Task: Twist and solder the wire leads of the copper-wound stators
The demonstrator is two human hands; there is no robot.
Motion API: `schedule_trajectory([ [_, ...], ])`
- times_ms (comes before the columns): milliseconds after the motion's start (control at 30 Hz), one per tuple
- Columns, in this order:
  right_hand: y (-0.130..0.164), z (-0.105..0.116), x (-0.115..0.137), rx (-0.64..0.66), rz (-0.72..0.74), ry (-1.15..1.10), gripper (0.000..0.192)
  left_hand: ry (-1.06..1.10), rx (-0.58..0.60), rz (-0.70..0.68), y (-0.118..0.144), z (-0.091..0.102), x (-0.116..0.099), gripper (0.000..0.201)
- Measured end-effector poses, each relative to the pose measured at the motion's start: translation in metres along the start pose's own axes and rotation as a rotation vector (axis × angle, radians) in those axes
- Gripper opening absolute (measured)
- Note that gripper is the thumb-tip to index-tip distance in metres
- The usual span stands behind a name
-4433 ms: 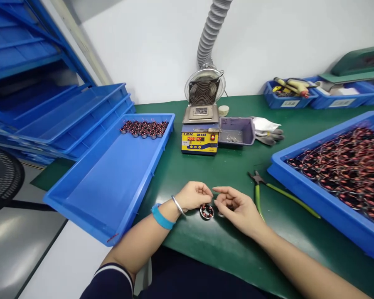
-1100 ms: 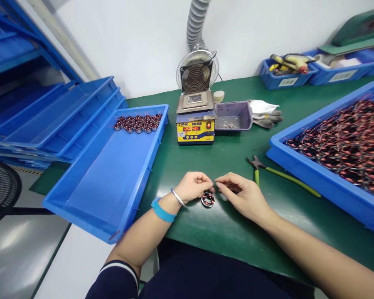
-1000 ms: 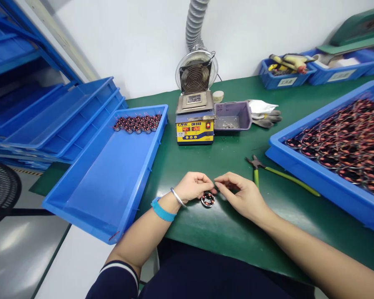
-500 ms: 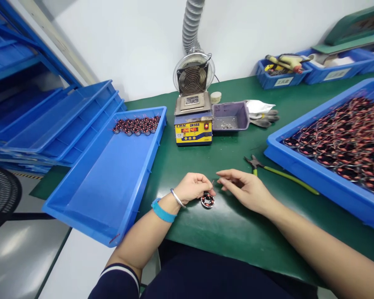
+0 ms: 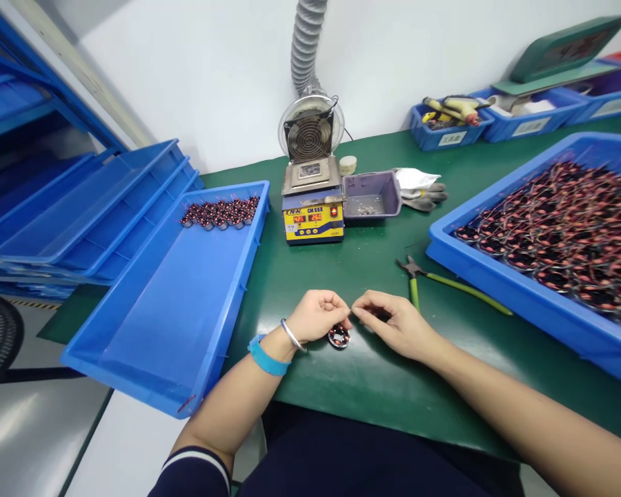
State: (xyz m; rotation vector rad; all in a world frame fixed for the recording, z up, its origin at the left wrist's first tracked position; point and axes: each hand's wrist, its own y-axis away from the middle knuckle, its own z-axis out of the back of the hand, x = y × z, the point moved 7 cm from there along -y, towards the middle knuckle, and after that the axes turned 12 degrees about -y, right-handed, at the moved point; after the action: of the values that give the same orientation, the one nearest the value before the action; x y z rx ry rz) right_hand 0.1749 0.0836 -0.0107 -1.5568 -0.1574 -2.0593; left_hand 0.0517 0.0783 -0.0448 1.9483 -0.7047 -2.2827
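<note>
Left hand (image 5: 318, 316) curled around a small wound coil (image 5: 339, 336), holding it on the green mat (image 5: 372, 386) near the front edge. Right hand (image 5: 393, 324) pinched shut at the fingertips just beside the coil, apparently on a lead (too thin to confirm). Green-handled cutters (image 5: 435, 283) lie just right of the hands. Long blue tray (image 5: 134, 345) sits left, with a row of coils at its far end.

The yellow-fronted heater unit (image 5: 312, 222) on the counter (image 5: 372, 386) is carrying the print "CM 558" beside a brand mark too blurred to read. Its two red displays are showing 426 and 260. White labels on the far blue bins (image 5: 448, 137) are staying illegible.
</note>
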Motion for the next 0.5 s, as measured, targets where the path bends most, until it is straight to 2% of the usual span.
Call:
schedule_trajectory([
  [133,0.01,0.008,0.0,-0.171,0.057,0.026,0.018,-0.019,0.0,-0.017,-0.001,0.0,0.0,0.018],
  [333,0.017,-0.001,0.012,-0.138,0.212,0.056,0.018,-0.016,0.009,-0.013,-0.002,-0.001,0.001,0.023],
  [500,0.015,-0.001,0.014,-0.14,0.238,0.047,0.017,-0.022,0.038,-0.026,-0.003,-0.002,0.002,0.025],
])
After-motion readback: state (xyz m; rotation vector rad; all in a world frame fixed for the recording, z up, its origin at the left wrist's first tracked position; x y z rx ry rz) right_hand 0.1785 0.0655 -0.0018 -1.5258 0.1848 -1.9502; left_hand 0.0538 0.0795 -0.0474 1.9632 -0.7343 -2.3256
